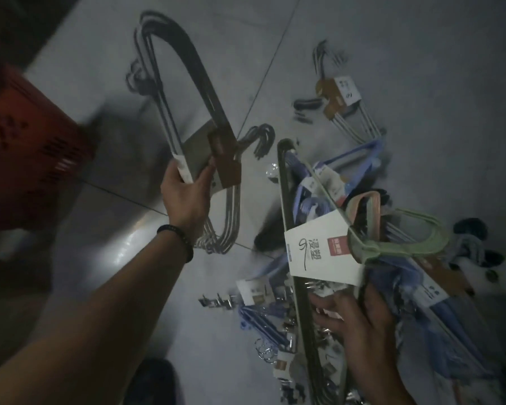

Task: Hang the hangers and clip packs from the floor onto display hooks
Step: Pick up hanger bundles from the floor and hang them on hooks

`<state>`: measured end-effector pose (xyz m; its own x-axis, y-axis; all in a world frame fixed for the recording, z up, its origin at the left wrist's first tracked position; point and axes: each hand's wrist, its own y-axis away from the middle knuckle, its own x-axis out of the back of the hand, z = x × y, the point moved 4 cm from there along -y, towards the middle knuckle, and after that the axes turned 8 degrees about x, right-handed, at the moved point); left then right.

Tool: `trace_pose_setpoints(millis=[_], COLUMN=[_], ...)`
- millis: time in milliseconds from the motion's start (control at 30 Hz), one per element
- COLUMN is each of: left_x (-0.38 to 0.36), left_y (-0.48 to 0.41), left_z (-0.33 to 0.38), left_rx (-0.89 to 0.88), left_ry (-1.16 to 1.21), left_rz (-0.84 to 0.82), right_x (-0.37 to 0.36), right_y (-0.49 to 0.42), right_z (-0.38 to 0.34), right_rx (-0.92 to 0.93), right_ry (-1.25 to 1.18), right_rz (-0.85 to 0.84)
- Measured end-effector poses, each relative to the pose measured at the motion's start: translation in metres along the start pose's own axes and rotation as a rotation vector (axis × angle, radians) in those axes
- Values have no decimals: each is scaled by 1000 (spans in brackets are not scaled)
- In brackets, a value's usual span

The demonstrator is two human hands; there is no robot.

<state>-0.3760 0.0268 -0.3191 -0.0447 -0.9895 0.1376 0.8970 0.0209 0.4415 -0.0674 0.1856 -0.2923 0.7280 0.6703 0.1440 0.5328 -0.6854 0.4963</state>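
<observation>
Left hand (187, 197) pinches grey hangers (197, 154) at card label, thumb on front; bundle lifted clear of floor (392, 39), hooks pointing away. Right hand (360, 320) grips armful (287, 200), fingers curled round it: dark hangers with white card (319, 249), green hangers (406, 238), blue ones. Clip packs (260, 293) on floor just beside right hand. 1 tan-carded bundle (342, 95) lies farther off. Red basket (27, 147) at left.

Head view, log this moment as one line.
left hand grips grey hanger pack | right hand holds hanger bundle | tan-label pack on floor
</observation>
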Motion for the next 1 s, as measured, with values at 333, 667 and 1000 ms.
trace_pose_setpoints(millis=[333,667,1000], left_x=[-15,-34,-46], left_y=[128,334,476], left_z=[160,355,553], left_rx=[327,205,-193], left_ry=[-35,-40,-248], left_rz=[-369,-537,-692], right_x=[-11,94,205], right_y=[38,177,368], right_z=[-202,-414,-621], right_rx=[28,-27,180], right_ry=[-4,159,273], right_rz=[-71,-151,80])
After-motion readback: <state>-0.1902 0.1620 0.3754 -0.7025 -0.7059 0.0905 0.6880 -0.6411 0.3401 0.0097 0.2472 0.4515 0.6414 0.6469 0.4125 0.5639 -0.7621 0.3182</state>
